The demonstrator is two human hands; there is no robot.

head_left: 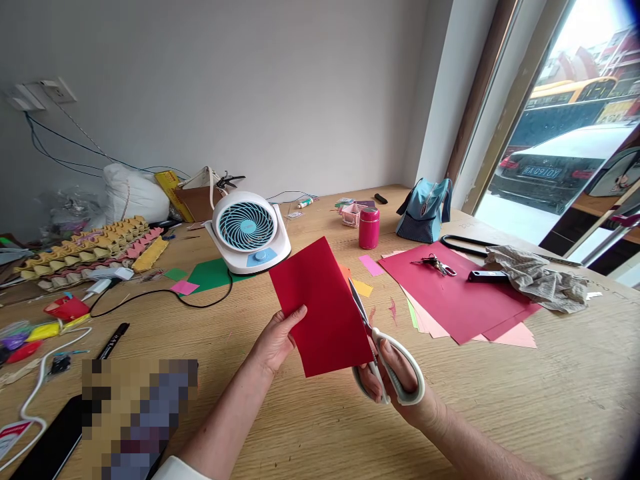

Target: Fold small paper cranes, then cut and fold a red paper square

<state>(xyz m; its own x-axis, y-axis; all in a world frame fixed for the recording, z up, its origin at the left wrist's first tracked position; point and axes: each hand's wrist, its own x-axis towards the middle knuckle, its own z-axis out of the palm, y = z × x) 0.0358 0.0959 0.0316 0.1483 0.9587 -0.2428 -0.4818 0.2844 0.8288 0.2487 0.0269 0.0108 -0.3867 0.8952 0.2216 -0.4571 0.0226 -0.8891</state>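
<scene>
A sheet of red paper is held up above the table, tilted. My left hand pinches its left edge, with the thumb lying on the front face. In my right hand is a pair of scissors with white handles, the thumb and fingers through the loops. The scissor blades lie along the right edge of the paper, and one blade is partly hidden behind it. Whether the blades are cutting into the sheet I cannot tell.
A white fan stands behind the paper. On the right lie large red sheets with keys and a crumpled cloth. A pink canister and blue bag stand at the back; egg cartons pile up left.
</scene>
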